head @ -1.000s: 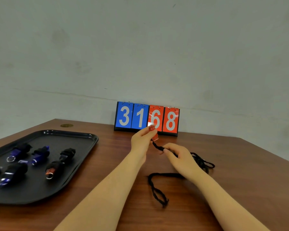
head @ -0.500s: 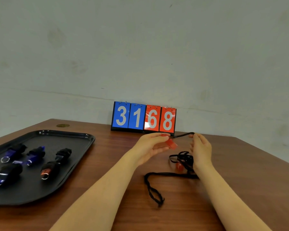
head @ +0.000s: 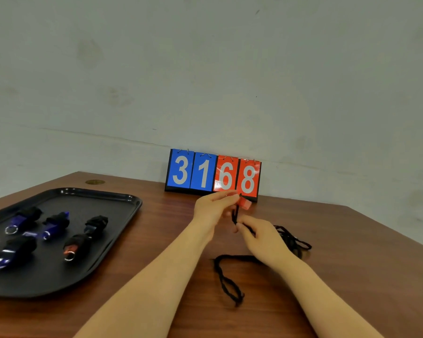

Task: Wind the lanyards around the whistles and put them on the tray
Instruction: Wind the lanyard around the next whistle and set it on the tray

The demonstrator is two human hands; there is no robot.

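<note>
A red whistle [head: 246, 204] is held up above the bench [head: 352, 252] in the grip of the left hand [head: 213, 208], fingers curled round it, in front of a flip scoreboard [head: 213, 173] reading 3168. Just below, the black lanyard [head: 230, 281] is pinched by the right hand [head: 261, 237], a short taut run of cord stretching from that grip up to the whistle. The rest of the cord is left trailing on the wood, one twisted loop near the camera and a loose heap (possibly tangled, though the view is too soft to be sure) behind the right wrist. On the black tray [head: 122, 198] at the left, several wound whistles [head: 83, 240] are already laid, so the winding of this one is judged to be barely started. Trouble could be caused by the slack: if the heap is snagged while cord is drawn in, the turns could be pulled loose or the whistle tugged from the fingers. Uneven tension could also let the wraps slide off the whistle's smooth body before it is set on the tray.
</note>
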